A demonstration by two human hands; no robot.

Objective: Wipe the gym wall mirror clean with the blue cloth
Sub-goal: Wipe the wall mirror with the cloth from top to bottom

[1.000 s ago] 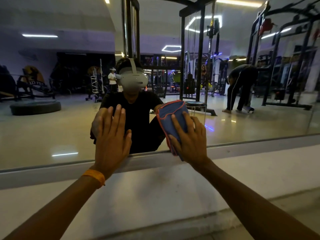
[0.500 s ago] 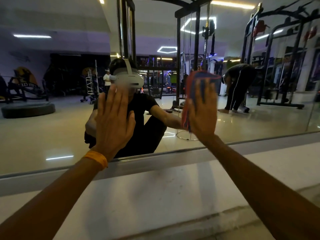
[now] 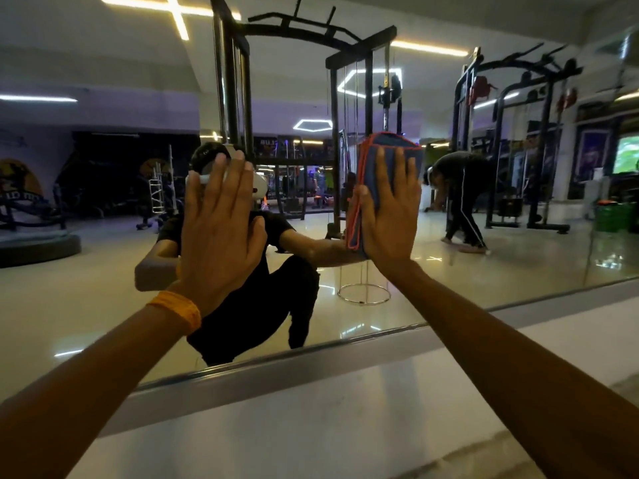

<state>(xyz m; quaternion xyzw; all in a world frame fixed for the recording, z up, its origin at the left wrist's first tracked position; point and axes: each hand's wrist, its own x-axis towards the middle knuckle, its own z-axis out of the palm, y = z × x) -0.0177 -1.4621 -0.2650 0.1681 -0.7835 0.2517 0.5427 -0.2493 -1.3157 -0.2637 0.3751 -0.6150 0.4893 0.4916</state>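
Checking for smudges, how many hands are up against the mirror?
2: the left hand flat on the bare mirror, the right hand pressing the blue cloth to it.

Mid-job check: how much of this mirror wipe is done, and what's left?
Done: cannot tell; the mirror shows no streaks or wet patch marking wiped glass. In hand: the right hand presses the folded blue cloth flat on the glass; the left hand is spread flat beside it. Left: likely most of the wide pane to either side and above.

Cloth [image 3: 368, 181] on mirror [image 3: 103, 288], right of left hand [image 3: 218, 233].
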